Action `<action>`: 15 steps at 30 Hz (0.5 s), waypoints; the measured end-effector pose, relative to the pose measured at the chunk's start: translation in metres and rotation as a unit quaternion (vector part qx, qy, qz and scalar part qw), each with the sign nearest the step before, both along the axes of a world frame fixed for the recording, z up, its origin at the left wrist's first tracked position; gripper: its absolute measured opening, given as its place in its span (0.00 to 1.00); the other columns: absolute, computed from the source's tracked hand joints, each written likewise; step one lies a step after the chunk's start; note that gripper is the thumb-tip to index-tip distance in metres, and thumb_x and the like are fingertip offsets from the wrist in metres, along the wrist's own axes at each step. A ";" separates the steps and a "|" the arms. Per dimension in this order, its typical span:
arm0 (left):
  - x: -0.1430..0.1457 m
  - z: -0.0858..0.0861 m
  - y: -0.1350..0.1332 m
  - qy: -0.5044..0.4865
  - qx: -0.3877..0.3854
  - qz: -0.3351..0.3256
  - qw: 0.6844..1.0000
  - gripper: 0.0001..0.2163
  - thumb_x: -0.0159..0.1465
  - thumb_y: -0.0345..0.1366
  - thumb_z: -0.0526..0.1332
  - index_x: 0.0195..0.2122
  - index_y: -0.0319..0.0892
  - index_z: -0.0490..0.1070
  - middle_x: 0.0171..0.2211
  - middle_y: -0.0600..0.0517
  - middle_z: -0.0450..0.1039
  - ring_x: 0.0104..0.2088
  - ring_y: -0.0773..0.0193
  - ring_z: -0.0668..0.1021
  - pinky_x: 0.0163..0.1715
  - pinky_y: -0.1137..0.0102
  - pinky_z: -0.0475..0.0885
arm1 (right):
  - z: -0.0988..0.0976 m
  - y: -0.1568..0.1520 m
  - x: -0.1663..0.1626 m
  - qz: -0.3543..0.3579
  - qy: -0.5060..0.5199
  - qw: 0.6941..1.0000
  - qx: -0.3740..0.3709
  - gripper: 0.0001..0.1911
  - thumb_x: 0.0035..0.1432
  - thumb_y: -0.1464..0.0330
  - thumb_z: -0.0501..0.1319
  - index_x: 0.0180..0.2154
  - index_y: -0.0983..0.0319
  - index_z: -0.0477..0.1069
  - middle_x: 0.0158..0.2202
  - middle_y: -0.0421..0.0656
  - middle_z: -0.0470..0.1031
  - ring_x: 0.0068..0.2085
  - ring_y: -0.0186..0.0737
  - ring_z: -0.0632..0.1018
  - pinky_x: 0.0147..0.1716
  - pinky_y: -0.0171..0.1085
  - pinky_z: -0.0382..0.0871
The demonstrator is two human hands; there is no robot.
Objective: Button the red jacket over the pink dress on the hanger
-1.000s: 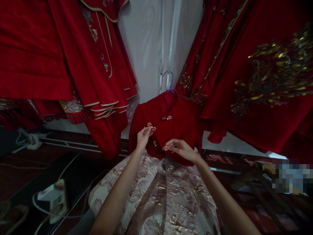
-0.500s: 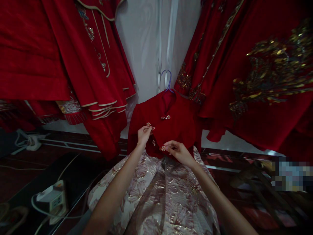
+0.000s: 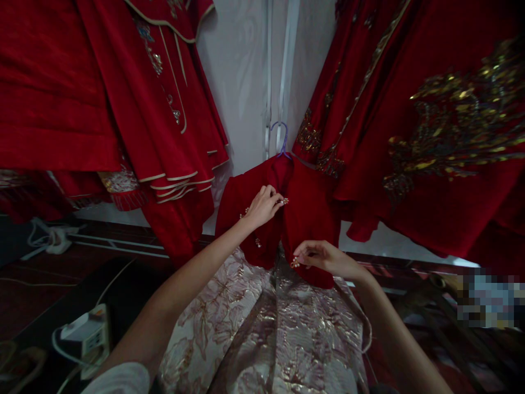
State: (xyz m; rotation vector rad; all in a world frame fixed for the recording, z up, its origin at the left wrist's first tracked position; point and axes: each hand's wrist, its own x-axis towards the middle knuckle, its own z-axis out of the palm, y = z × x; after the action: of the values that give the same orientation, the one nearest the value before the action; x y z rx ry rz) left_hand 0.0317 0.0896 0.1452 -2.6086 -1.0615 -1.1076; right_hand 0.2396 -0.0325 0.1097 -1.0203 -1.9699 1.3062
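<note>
A short red jacket [image 3: 311,202] hangs on a purple hanger [image 3: 284,139], its front parted. My left hand [image 3: 262,209] is closed at the collar, its fingertips pinching a beaded flower clasp [image 3: 285,201]. Lower on the right, my right hand [image 3: 322,257] pinches the edge of the front flap by another beaded clasp [image 3: 295,262]. On the left front, one more flower clasp [image 3: 257,242] shows uncovered, and others lie partly behind my left wrist. Below the jacket spreads a shiny floral brocade skirt [image 3: 311,328].
Red embroidered garments [image 3: 151,109] hang on the left, and red ones with gold sequins [image 3: 451,120] on the right. A white power strip [image 3: 96,336] with cords lies low on the left. Dark wooden bars [image 3: 447,317] stand at the lower right.
My left hand has moved up and right from the left front to the collar clasp. My right hand has drawn the flap right and slightly down, parting the jacket front.
</note>
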 end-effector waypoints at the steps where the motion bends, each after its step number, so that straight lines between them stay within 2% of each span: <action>1: 0.001 0.002 0.001 0.008 0.006 -0.007 1.000 0.09 0.63 0.37 0.55 0.40 0.43 0.71 0.42 0.47 0.65 0.44 0.58 0.67 0.45 0.63 0.64 | 0.001 0.000 0.002 -0.002 -0.005 1.000 0.005 0.14 0.55 0.59 0.61 0.38 0.62 0.71 0.35 0.44 0.76 0.36 0.36 0.74 0.39 0.39 0.68; 4: 0.001 0.007 0.005 0.003 0.000 -0.027 1.000 0.07 0.61 0.36 0.57 0.37 0.42 0.71 0.41 0.47 0.67 0.44 0.58 0.68 0.49 0.59 0.60 | -0.002 0.001 0.005 -0.006 -0.016 1.000 0.012 0.15 0.56 0.58 0.59 0.40 0.62 0.72 0.36 0.44 0.75 0.38 0.38 0.75 0.41 0.41 0.68; 6: 0.001 0.009 0.008 0.001 -0.011 -0.051 0.999 0.05 0.60 0.34 0.57 0.36 0.42 0.70 0.38 0.49 0.69 0.43 0.58 0.69 0.54 0.57 0.55 | -0.005 0.003 0.004 -0.017 -0.018 0.999 0.026 0.15 0.57 0.58 0.58 0.41 0.61 0.72 0.39 0.45 0.75 0.41 0.40 0.74 0.44 0.43 0.68; 9: 0.002 0.012 0.010 -0.014 -0.022 -0.102 0.994 0.04 0.60 0.34 0.57 0.33 0.44 0.71 0.31 0.51 0.70 0.40 0.60 0.71 0.59 0.56 0.48 | -0.004 0.011 -0.004 -0.066 0.001 0.994 0.086 0.16 0.56 0.59 0.58 0.44 0.58 0.70 0.45 0.45 0.72 0.47 0.40 0.73 0.49 0.44 0.67; 13: 0.003 0.016 0.012 -0.131 -0.095 -0.150 0.975 0.03 0.57 0.36 0.60 0.30 0.45 0.72 0.27 0.51 0.71 0.37 0.60 0.74 0.59 0.60 0.50 | 0.017 0.039 -0.028 -0.202 0.092 0.950 0.220 0.20 0.56 0.58 0.58 0.50 0.57 0.64 0.55 0.45 0.65 0.57 0.40 0.65 0.58 0.43 0.58; 15: 0.003 0.015 0.015 -0.174 -0.150 -0.143 0.963 0.04 0.54 0.38 0.63 0.28 0.44 0.72 0.27 0.49 0.73 0.38 0.58 0.75 0.58 0.59 0.51 | 0.033 0.060 -0.047 -0.234 0.165 0.928 0.240 0.22 0.58 0.56 0.55 0.52 0.57 0.61 0.56 0.46 0.64 0.57 0.39 0.66 0.58 0.42 0.57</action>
State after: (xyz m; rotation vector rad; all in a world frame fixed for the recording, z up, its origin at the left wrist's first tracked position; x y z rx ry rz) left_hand 0.0347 0.1050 0.1601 -2.9504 -0.9978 -1.6360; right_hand 0.1928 0.0274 0.1430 -0.8811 -1.5461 0.6364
